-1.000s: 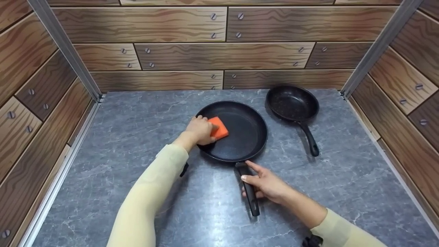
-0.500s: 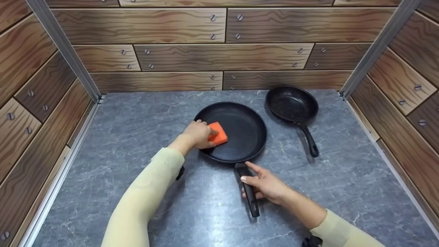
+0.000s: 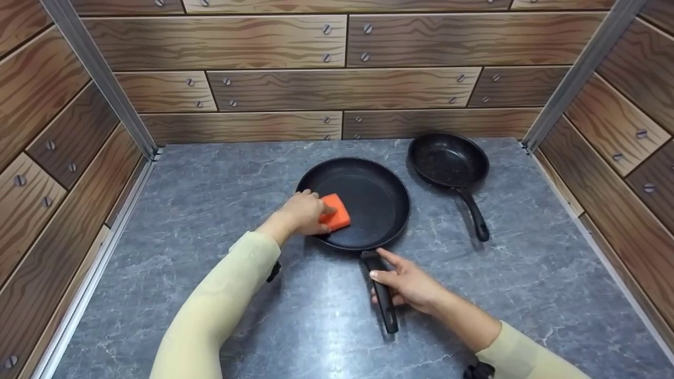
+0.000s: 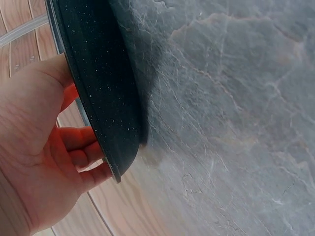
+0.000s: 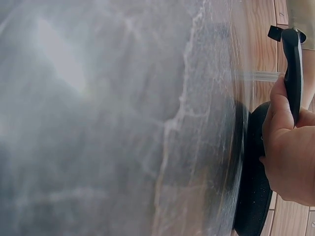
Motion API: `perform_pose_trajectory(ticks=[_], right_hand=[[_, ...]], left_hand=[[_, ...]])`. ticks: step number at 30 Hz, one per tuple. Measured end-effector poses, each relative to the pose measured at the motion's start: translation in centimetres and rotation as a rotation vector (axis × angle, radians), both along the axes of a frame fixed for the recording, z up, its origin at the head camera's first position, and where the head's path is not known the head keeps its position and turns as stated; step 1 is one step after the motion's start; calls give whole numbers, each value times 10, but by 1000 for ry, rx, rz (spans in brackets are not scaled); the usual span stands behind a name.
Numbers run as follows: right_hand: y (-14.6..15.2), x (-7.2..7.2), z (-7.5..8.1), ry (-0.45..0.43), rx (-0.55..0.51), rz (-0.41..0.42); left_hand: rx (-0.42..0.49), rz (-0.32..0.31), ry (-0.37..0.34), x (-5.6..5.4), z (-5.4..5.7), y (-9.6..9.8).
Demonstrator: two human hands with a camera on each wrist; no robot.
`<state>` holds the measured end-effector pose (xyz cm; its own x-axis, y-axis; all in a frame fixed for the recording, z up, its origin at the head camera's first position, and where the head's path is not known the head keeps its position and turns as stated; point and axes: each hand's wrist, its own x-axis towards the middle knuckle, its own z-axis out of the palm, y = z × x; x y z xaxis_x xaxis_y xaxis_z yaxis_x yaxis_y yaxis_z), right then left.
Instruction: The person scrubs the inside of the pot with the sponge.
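A large black frying pan (image 3: pixel 371 205) lies in the middle of the grey marbled table, its handle (image 3: pixel 386 308) toward the front. My left hand (image 3: pixel 305 212) reaches over the pan's left rim and grips an orange sponge (image 3: pixel 337 213) against the inside of the pan. In the left wrist view the speckled outer wall of the frying pan (image 4: pixel 101 83) hides the sponge and most fingertips of the left hand (image 4: pixel 44 142). With thumb on top and fingers beneath, my right hand (image 3: pixel 410 284) holds the handle near the pan; the right wrist view shows this right hand (image 5: pixel 290 152) around the handle (image 5: pixel 293 73).
A smaller black frying pan (image 3: pixel 449 160) stands at the back right, its handle pointing to the front. Wood-patterned walls (image 3: pixel 279 87) with metal corner posts enclose the table (image 3: pixel 210 184) at the back and both sides.
My left hand has slid the sponge toward the front along the left part of the pan. The right hand keeps its hold on the handle, and the smaller pan stays put.
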<state>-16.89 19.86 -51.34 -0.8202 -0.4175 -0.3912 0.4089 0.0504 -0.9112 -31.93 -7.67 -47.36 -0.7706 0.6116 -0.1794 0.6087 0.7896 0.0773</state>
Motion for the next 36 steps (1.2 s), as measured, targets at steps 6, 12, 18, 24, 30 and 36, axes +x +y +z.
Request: perform_pose_trajectory(ticks=[6, 12, 18, 24, 30, 36], right_hand=[[0, 1, 0, -6, -3, 10], [0, 1, -1, 1, 1, 12], [1, 1, -1, -3, -3, 10], [1, 0, -1, 0, -4, 9], [2, -1, -1, 3, -5, 16], [2, -2, -1, -1, -3, 22]], left_hand=[[3, -19, -4, 4, -1, 0], [22, -22, -5, 7, -2, -1], [33, -12, -33, 8, -2, 0], [32, -34, -47, 9, 0, 2], [58, -65, -56, 9, 1, 3], [86, -82, -76, 8, 1, 5]])
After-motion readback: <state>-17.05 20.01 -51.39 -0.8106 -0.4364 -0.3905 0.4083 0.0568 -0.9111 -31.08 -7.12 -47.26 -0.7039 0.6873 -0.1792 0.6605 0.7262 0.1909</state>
